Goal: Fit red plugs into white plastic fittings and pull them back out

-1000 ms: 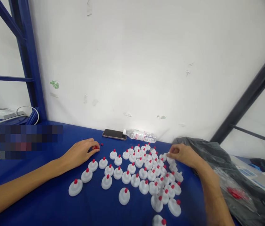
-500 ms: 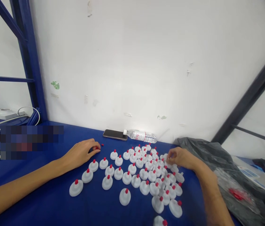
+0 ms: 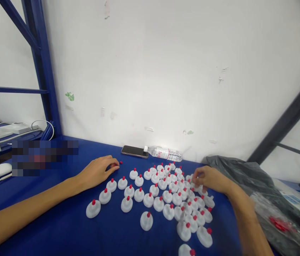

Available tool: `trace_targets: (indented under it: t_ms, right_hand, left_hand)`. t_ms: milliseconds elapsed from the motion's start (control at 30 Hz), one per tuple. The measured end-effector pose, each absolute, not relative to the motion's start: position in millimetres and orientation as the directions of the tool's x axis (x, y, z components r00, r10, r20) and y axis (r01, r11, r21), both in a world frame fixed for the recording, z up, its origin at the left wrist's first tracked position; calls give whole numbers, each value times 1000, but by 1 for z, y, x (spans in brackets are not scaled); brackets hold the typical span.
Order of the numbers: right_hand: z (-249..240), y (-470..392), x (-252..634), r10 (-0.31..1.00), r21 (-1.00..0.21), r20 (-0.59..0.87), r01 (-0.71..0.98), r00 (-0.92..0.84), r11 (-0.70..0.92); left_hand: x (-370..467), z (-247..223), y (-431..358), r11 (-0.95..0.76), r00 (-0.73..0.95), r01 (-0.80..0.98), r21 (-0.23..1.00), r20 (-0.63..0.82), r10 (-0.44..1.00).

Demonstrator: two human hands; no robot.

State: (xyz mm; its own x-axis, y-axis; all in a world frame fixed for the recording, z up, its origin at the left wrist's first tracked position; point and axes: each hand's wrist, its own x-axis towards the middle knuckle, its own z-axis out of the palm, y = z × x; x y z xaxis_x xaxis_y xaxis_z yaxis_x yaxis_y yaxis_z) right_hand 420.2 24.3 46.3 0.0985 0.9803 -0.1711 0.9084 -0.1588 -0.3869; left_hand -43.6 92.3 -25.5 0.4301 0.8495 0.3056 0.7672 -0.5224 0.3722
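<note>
Many white oval pieces, most with a small red cap on top, lie on the blue table; one white piece stands apart at the front. My left hand rests on the table behind them, fingers curled round small red caps that show between thumb and forefinger. A loose red cap lies just beyond its fingertips. At the right edge of the cluster, my right hand has its fingers pinched down on a white oval piece, mostly hidden by the hand. Near it, one white piece shows a bare white nub.
A phone and a clear plastic bottle lie along the wall. On the right, a grey plastic sheet carries a clear bag of red parts. Blue frame posts and white cables stand at left.
The view has shifted slightly, moving everything a little to the right. Both hands stay close to the same places, with the right hand's fingers slightly lower among the white pieces.
</note>
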Motion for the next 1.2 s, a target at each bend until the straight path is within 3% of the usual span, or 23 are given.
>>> trace_targets:
  t_ms: [433,833,1200]
  right_hand:
    - [42,28,425,975,-515,-221,846,21,-135]
    - [43,26,424,972,-506,-233,850,31,-148]
    - [53,17,419,955,-524,-291,827,52,-205]
  left_hand:
    - [-42,-7,85,-584,423,715,385,427,799]
    - [-40,10,69,-687,622,597,414,301,722]
    - [-39,10,64,-702,682,530,476,253,687]
